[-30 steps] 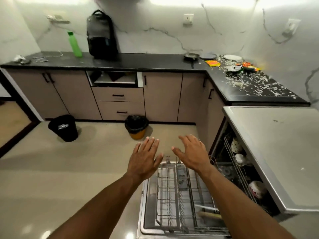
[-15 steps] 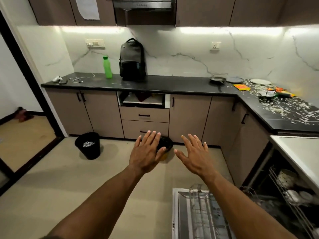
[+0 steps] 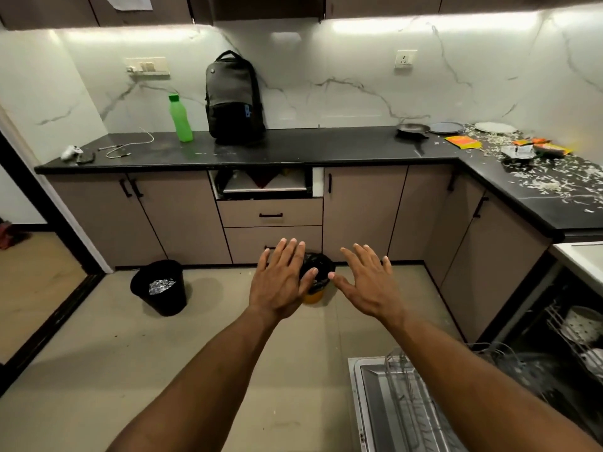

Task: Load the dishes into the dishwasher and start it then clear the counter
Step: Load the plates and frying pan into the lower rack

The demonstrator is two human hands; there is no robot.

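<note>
My left hand point(image 3: 280, 282) and my right hand point(image 3: 368, 283) are stretched out in front of me over the floor, palms down, fingers straight and spread, holding nothing. The dishwasher point(image 3: 561, 340) stands open at the lower right, its door point(image 3: 368, 406) folded down with a wire rack point(image 3: 408, 396) pulled out over it. White cups and bowls point(image 3: 579, 324) sit in the inner rack. On the black counter point(image 3: 293, 148) at the far right lie a small black pan point(image 3: 412, 128), a grey plate point(image 3: 446, 127), a white plate point(image 3: 495, 127), wrappers point(image 3: 463, 141) and scattered white scraps point(image 3: 548, 177).
A green bottle point(image 3: 180, 118), a black backpack point(image 3: 234, 97) and a cable point(image 3: 130, 146) stand on the counter's left part. One drawer point(image 3: 264, 184) hangs open. A black bin point(image 3: 160, 287) and a yellow bin with a black liner point(image 3: 318, 278) sit on the floor.
My head has lifted from the dishwasher rack toward the far counter. Both hands stay spread and empty in front of me.
</note>
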